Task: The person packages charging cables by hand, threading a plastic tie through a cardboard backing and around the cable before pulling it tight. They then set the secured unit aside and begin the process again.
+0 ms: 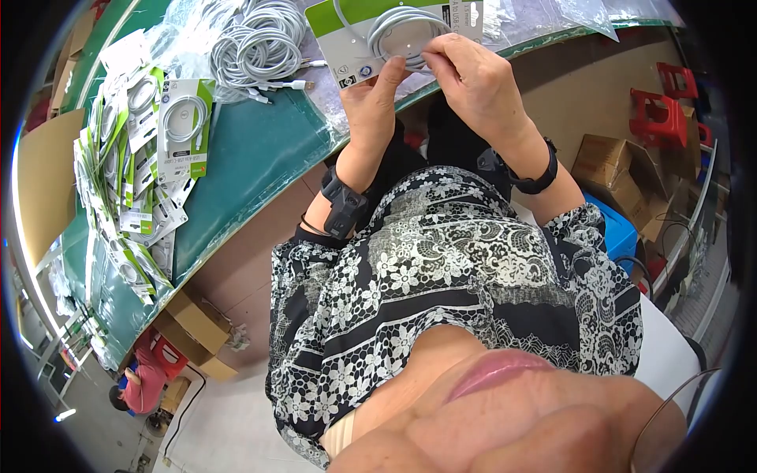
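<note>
My left hand (369, 106) grips the lower edge of a green and white packaging card (347, 49), its thumb on the front face. A coiled light grey USB cable (394, 24) lies against the card. At the coil's lower right side, my right hand (481, 79) is closed, with thumb and forefinger pinching the cable; the exact spot is partly hidden by the fingers. To the left of the card, a heap of loose coiled USB cables (256, 47) rests on the table, with some plugs pointing toward my hands.
Many carded cables (130, 165) lie in an overlapping pile on the green table (244, 150). Clear plastic covers part of the tabletop. Red stools (658, 118), an open cardboard box (611, 169) and a blue box (611, 229) stand at right. Another person (146, 382) is at lower left.
</note>
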Demonstrator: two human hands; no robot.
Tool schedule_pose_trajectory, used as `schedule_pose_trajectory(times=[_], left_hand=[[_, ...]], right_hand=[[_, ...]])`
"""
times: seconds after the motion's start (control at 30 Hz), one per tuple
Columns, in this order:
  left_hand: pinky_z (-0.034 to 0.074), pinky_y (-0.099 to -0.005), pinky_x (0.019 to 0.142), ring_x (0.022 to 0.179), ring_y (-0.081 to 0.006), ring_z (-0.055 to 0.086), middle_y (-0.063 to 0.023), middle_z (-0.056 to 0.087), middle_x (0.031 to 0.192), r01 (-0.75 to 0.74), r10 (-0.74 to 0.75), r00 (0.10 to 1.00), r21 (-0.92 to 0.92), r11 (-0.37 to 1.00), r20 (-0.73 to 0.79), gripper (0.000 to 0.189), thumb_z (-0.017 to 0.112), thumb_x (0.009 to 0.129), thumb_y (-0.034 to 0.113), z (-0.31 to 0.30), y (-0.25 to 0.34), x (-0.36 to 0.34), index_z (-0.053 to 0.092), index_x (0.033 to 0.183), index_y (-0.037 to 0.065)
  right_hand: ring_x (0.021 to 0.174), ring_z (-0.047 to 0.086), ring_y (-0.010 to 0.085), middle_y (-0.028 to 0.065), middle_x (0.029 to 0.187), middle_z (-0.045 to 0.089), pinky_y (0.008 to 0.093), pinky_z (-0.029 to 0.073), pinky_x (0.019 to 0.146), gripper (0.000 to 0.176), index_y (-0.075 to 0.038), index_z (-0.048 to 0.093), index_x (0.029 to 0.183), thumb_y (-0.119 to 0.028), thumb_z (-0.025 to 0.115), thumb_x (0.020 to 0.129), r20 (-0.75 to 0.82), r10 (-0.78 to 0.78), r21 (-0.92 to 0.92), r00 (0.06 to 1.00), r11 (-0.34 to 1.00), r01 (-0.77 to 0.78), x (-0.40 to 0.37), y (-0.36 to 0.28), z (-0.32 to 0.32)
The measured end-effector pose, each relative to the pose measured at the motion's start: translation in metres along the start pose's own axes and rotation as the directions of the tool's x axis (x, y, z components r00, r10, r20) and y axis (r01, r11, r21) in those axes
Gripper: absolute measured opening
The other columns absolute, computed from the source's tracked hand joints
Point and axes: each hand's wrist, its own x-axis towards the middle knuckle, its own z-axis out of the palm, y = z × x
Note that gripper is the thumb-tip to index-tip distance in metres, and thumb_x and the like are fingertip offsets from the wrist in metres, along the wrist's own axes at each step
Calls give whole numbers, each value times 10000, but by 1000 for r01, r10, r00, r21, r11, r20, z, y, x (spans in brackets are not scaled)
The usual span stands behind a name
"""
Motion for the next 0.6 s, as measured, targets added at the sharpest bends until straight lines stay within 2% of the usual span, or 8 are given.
schedule_pose_trajectory(times=[0.2,0.4,0.5,0.6], left_hand=[[519,-258,700,768,-122,609,-61,633,906,-37,38,998,15,999,-45,219,665,830,64,3,4,-1,584,1019,-11],[516,-256,689,747,-121,610,-61,638,881,-11,12,1000,26,1000,-27,209,672,826,69,1,5,-2,594,1001,-14],[508,-248,681,744,-116,609,-62,641,875,-11,12,1000,22,1000,-21,204,672,825,67,0,5,-3,598,994,-18],[490,-235,665,747,-108,605,-56,645,870,-94,95,995,282,955,11,190,679,817,61,-4,3,-5,609,970,-27]], right_hand=[[686,626,265,103,789,634,303,503,611,97,-7,594,850,9,642,768,8,-7,-37,1000,999,7,-1,0,0],[696,628,262,102,790,635,307,504,617,96,-12,597,850,4,641,765,6,-1,-57,1000,998,1,-1,1,0],[699,623,268,104,786,632,312,503,623,88,-12,594,849,-4,636,771,-18,-66,-83,998,994,64,-1,0,1],[708,620,278,111,792,630,323,503,630,92,-8,591,855,-11,635,774,22,-53,-114,998,992,56,3,-5,-4]])
